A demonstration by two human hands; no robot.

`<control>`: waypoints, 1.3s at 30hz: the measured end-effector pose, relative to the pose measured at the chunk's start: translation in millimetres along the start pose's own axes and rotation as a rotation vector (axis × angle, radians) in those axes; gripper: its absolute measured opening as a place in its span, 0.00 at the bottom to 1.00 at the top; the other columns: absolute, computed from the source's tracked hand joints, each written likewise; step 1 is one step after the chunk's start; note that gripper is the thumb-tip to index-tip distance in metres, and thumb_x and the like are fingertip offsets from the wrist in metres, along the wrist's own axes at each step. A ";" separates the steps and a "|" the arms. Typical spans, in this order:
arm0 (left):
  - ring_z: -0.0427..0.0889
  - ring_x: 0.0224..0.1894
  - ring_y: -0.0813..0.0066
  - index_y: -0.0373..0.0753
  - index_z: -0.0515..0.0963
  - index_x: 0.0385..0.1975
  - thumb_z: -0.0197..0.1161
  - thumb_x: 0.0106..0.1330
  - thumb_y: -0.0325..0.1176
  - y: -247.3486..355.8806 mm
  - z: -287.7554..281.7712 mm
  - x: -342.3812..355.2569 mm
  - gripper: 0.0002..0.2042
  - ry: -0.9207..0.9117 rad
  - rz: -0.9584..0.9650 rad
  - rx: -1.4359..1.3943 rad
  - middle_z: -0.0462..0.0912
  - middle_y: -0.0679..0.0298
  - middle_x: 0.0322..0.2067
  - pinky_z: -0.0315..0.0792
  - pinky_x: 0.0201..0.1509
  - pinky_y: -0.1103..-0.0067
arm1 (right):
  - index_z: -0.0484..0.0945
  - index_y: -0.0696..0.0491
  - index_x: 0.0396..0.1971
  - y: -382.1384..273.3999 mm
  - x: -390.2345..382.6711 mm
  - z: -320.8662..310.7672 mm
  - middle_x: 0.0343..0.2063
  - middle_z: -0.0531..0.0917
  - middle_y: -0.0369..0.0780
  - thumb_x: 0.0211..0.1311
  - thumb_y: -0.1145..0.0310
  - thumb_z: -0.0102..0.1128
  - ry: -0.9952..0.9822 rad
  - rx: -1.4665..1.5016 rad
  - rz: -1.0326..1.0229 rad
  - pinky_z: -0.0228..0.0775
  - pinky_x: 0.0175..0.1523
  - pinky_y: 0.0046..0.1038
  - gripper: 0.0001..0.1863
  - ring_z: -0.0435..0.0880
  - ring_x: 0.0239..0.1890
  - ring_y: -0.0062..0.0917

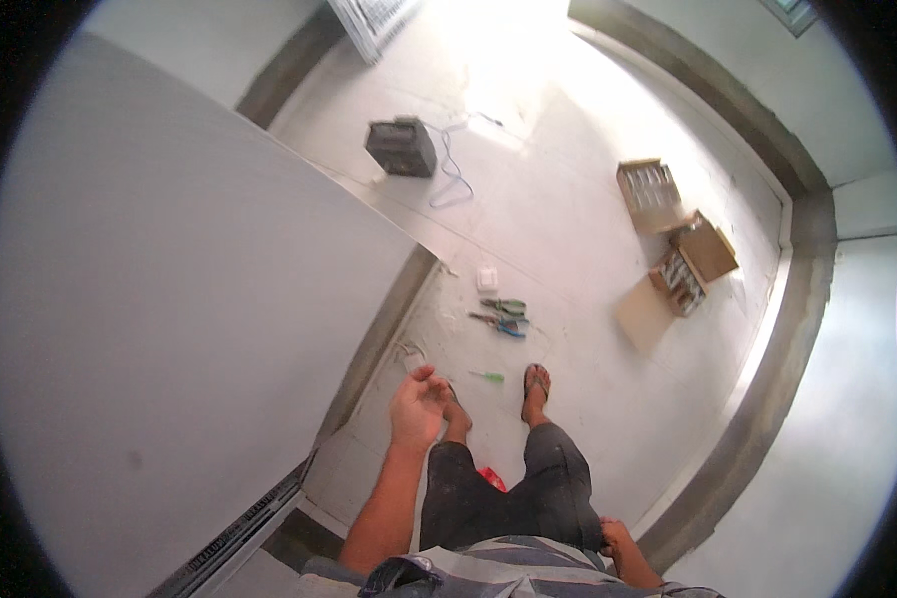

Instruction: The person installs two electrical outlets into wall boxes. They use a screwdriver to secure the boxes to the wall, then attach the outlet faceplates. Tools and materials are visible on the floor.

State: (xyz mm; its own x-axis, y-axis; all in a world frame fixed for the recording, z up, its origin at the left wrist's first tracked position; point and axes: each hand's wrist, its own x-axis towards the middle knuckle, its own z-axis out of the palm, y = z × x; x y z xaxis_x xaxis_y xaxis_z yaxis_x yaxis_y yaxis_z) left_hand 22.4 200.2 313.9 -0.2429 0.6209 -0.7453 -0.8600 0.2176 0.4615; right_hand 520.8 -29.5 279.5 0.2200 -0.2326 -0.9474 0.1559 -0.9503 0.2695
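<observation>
My left hand [418, 407] is raised in front of my left leg, its fingers loosely bent and apart, with nothing visible in them. Just beyond the fingertips is a small white fitting [414, 360] with a loop of wire; a gap or contact cannot be made out. My right hand [613, 536] is at the side of my dark shorts with curled fingers; whatever they may hold is hidden. On the floor ahead lie green-handled pliers [505, 307], blue-handled pliers [509, 326], a green screwdriver [490, 377] and a white square plate [486, 279].
A large grey wall [189, 299] rises close on my left. Farther ahead stands a black bag-like box [401, 148] beside a thin cable [451, 174]. Two open cartons, one farther [650, 189] and one nearer [706, 246], sit at the right. Something red [491, 479] shows between my legs.
</observation>
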 end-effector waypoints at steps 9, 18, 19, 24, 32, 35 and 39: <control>0.84 0.53 0.59 0.33 0.74 0.56 0.51 0.73 0.24 14.9 86.9 -71.1 0.14 -0.279 0.035 -0.051 0.83 0.53 0.47 0.80 0.61 0.67 | 0.83 0.51 0.34 -170.4 -86.5 -2.7 0.20 0.78 0.37 0.64 0.64 0.62 -0.106 -0.144 -0.596 0.63 0.23 0.36 0.07 0.73 0.18 0.25; 0.83 0.56 0.59 0.35 0.68 0.58 0.50 0.77 0.23 8.3 120.7 -73.6 0.13 -0.391 0.018 -0.032 0.81 0.53 0.51 0.81 0.61 0.68 | 0.80 0.51 0.36 -279.0 -221.3 -13.2 0.22 0.77 0.37 0.68 0.61 0.57 -0.220 -0.123 -0.998 0.68 0.30 0.39 0.09 0.74 0.21 0.27; 0.83 0.56 0.59 0.35 0.68 0.59 0.50 0.77 0.23 11.3 126.3 -74.5 0.13 -0.395 0.025 -0.026 0.81 0.53 0.51 0.81 0.61 0.68 | 0.80 0.51 0.36 -282.8 -230.5 -10.1 0.22 0.77 0.37 0.69 0.61 0.56 -0.224 -0.117 -1.016 0.68 0.30 0.40 0.09 0.74 0.22 0.27; 0.84 0.55 0.60 0.34 0.67 0.60 0.49 0.76 0.23 8.2 142.4 -78.9 0.14 -0.438 0.015 -0.071 0.81 0.53 0.52 0.82 0.60 0.67 | 0.78 0.50 0.36 -283.7 -248.6 -19.1 0.23 0.77 0.38 0.71 0.60 0.54 -0.255 -0.060 -1.064 0.71 0.34 0.42 0.10 0.75 0.24 0.28; 0.85 0.52 0.55 0.39 0.70 0.62 0.54 0.71 0.23 -26.6 161.7 -78.9 0.19 -0.332 -0.063 -0.036 0.84 0.53 0.47 0.79 0.60 0.60 | 0.75 0.50 0.38 -278.6 -243.0 -40.4 0.25 0.76 0.38 0.75 0.58 0.49 -0.328 0.069 -1.088 0.76 0.40 0.45 0.12 0.76 0.27 0.30; 0.86 0.47 0.58 0.39 0.73 0.58 0.54 0.68 0.22 -35.0 173.4 -93.7 0.18 -0.311 -0.045 0.012 0.86 0.56 0.42 0.80 0.56 0.60 | 0.74 0.50 0.38 -284.5 -229.6 -52.8 0.25 0.75 0.38 0.77 0.57 0.48 -0.399 0.144 -1.093 0.78 0.42 0.46 0.12 0.76 0.29 0.31; 0.86 0.47 0.59 0.39 0.72 0.58 0.53 0.69 0.23 -52.6 165.9 -82.1 0.18 -0.366 -0.035 -0.008 0.86 0.57 0.41 0.80 0.53 0.62 | 0.73 0.50 0.39 -307.8 -185.3 -63.7 0.26 0.75 0.38 0.79 0.56 0.46 -0.673 0.327 -1.102 0.80 0.45 0.47 0.13 0.77 0.30 0.31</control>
State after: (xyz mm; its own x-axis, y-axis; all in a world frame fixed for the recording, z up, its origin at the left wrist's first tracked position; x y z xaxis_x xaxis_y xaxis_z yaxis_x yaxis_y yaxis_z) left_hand 162.0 262.7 430.7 -0.0380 0.8421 -0.5380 -0.8687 0.2383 0.4343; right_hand 493.4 319.2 383.1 -0.4016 0.7187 -0.5677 -0.3139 -0.6903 -0.6519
